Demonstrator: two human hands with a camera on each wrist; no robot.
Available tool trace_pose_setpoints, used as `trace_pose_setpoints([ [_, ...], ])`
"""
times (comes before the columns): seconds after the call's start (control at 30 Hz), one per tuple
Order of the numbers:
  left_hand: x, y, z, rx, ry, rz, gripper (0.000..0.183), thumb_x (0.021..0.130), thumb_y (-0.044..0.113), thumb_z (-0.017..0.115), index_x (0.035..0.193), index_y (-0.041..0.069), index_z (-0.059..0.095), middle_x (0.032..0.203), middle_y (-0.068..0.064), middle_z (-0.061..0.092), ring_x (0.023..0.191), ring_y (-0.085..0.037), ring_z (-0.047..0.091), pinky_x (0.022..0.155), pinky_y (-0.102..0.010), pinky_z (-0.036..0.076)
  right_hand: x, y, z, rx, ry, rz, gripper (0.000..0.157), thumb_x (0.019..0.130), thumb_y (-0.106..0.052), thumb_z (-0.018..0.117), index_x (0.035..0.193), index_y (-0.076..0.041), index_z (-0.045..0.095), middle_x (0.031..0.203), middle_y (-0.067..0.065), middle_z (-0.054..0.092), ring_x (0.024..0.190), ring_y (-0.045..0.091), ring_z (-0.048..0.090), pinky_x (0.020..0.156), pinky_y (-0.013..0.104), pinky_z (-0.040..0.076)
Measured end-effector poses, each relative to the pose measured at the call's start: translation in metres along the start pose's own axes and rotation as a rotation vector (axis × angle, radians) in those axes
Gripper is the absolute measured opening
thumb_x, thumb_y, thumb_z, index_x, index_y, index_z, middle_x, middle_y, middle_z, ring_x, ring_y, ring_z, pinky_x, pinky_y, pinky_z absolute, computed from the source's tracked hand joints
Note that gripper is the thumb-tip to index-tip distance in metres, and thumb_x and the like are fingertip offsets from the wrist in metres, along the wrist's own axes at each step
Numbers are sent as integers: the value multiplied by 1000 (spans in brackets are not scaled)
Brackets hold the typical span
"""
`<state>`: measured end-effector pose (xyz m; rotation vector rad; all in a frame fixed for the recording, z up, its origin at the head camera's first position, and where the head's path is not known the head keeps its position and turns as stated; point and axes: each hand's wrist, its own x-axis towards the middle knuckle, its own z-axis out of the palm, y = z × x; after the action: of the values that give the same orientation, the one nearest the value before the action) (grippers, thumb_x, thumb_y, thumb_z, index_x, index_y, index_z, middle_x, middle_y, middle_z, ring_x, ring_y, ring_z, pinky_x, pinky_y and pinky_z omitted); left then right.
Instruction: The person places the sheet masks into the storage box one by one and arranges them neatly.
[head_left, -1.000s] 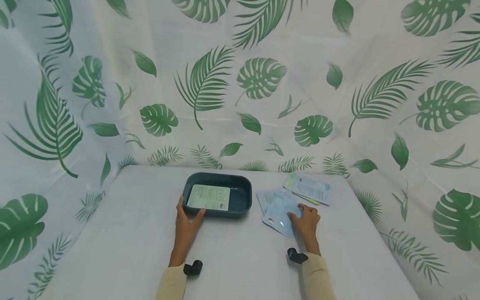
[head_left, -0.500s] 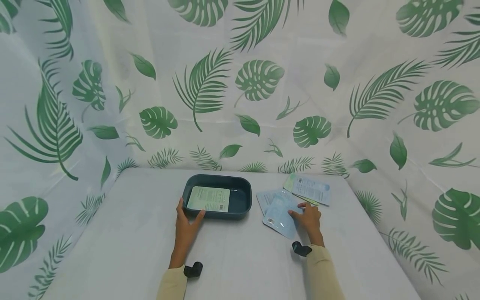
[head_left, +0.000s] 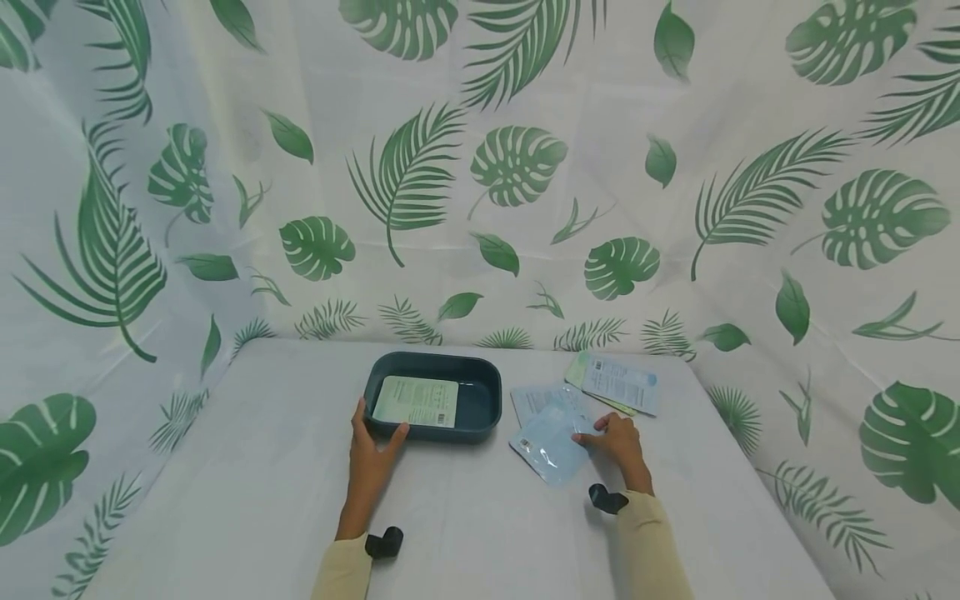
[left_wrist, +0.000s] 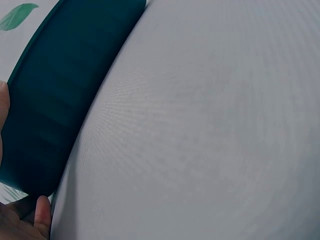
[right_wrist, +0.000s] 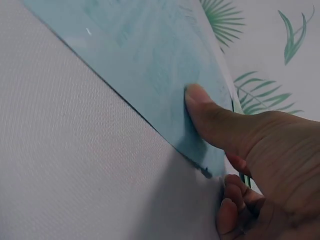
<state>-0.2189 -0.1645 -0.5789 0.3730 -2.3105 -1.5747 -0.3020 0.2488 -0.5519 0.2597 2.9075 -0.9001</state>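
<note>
My left hand (head_left: 371, 458) grips the near left corner of a dark teal plastic bin (head_left: 450, 434), thumb on its front wall and fingers round its left side. Inside the bin lies a light green sheet mask packet (head_left: 414, 402), printed and barcoded. Right of the bin, my right hand (head_left: 618, 446) pinches the right edge of a glossy blue sheet mask packet (head_left: 551, 446). The right wrist view shows the thumb on top of this packet (right_wrist: 150, 65); the fingers beneath it are partly hidden. Another pale blue packet (head_left: 527, 401) lies partly under it.
At the back right of the white table (head_left: 285, 467), a blue packet (head_left: 622, 385) overlaps green ones (head_left: 576, 369). A white cloth with green leaves (head_left: 510, 292) hangs behind the table and along both sides. Each wrist carries a small black camera (head_left: 384, 542).
My right hand has shifted the blue sheet mask packet slightly left and toward me, and the packet has turned. My left hand stays on the bin.
</note>
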Motion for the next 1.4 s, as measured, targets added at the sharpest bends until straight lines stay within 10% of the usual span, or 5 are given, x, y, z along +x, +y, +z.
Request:
trace_pose_setpoints([
  [0.2,1,0,-2,8,-6,-5,98,87,51,68,158,20,8,164,-14,15,151,-36,16,120,-55,19,-1,1,-3,132,-1,12,29,85,-20,75,90,2,56,80,10,55,75,22,52,63,29,42],
  [0.4,1,0,-3,0,-11,-1,98,87,51,68,157,19,8,164,-14,14,151,-35,15,120,-54,19,-2,-2,-9,132,-58,-26,31,90,-15,69,110,7,64,94,15,64,83,22,56,69,29,46],
  [1.03,1,2,-2,-9,-24,-6,100,87,53,68,158,19,6,164,-13,13,151,-34,15,120,-55,20,-28,-25,-38,234,-20,-572,17,86,-4,70,101,4,74,90,13,62,80,11,44,72,27,37],
  [1.4,1,1,-2,-6,-41,-19,101,87,54,67,158,20,5,165,-13,11,152,-34,13,121,-54,19,-53,-52,-55,205,-48,-683,11,84,8,68,85,0,76,88,13,46,82,21,36,69,27,37],
])
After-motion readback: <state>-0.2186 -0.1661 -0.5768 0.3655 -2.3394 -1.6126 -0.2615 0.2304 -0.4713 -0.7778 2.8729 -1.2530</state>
